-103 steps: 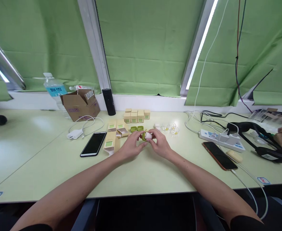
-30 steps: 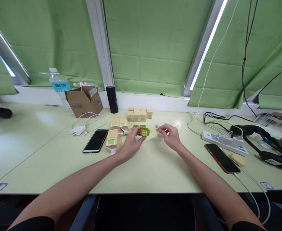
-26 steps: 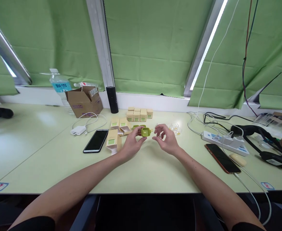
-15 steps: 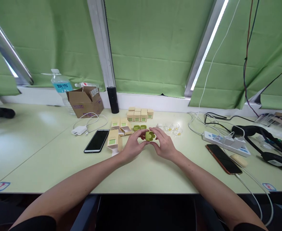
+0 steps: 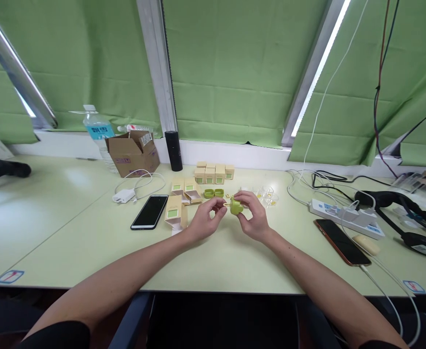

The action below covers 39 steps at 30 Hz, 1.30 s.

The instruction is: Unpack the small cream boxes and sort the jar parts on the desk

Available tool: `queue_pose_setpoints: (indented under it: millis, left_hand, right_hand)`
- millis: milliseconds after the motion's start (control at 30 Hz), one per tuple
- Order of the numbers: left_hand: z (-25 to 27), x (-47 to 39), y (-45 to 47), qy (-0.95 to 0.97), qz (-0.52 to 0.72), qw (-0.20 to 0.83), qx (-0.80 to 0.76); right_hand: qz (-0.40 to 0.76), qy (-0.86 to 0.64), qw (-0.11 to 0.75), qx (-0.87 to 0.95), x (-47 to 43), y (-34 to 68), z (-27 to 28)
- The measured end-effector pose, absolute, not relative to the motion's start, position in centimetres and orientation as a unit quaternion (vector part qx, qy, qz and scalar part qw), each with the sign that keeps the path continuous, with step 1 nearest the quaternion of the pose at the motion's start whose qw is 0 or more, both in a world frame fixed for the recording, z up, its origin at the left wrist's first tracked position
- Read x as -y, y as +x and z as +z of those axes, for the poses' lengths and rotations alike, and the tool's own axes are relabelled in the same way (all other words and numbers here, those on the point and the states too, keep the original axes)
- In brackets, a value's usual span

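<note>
Right hand [image 5: 253, 216]: I grip the green case [image 5: 236, 207] between thumb and fingers.
Left hand [image 5: 206, 219]: I pinch a yellow strip [image 5: 227, 204] beside it.
Beyond: cardboard boxes [image 5: 215, 175].

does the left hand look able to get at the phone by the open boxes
Probably yes: nothing covers the phone, though an open box lies between it and the left hand, so reaching over seems needed.

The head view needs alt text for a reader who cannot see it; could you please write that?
A person's right hand holds a small green case above a pale table, with the left hand at a thin strip beside it. Tan boxes stand behind; a white-edged phone lies left, an orange-edged phone right.
</note>
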<state>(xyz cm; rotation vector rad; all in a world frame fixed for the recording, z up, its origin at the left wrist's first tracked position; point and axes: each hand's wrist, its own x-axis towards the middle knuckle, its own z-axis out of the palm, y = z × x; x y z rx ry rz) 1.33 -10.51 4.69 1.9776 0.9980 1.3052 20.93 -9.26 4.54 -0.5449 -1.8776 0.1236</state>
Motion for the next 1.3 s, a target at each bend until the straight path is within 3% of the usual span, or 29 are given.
queue_pose_setpoints:
  millis: [200,500,967,1300]
  left_hand:
    - [4.9,10.8,1.3,0.765,0.467,0.256,-0.362]
    - [4.8,10.7,1.1,0.771,0.429,0.3,-0.364]
    - [4.0,10.8,1.8,0.668,0.457,0.496,-0.315]
    - [3.7,10.7,1.9,0.635,0.451,0.552,-0.299]
  right_hand:
    - [0.013,-0.206,0.547,0.811,9.2,20.9,4.1]
    - [0.005,-0.209,0.533,0.82,9.1,21.0,3.8]
    - [0.005,-0.195,0.516,0.834,9.2,20.9,3.6]
    - [0.009,-0.179,0.517,0.837,9.1,20.8,3.7]
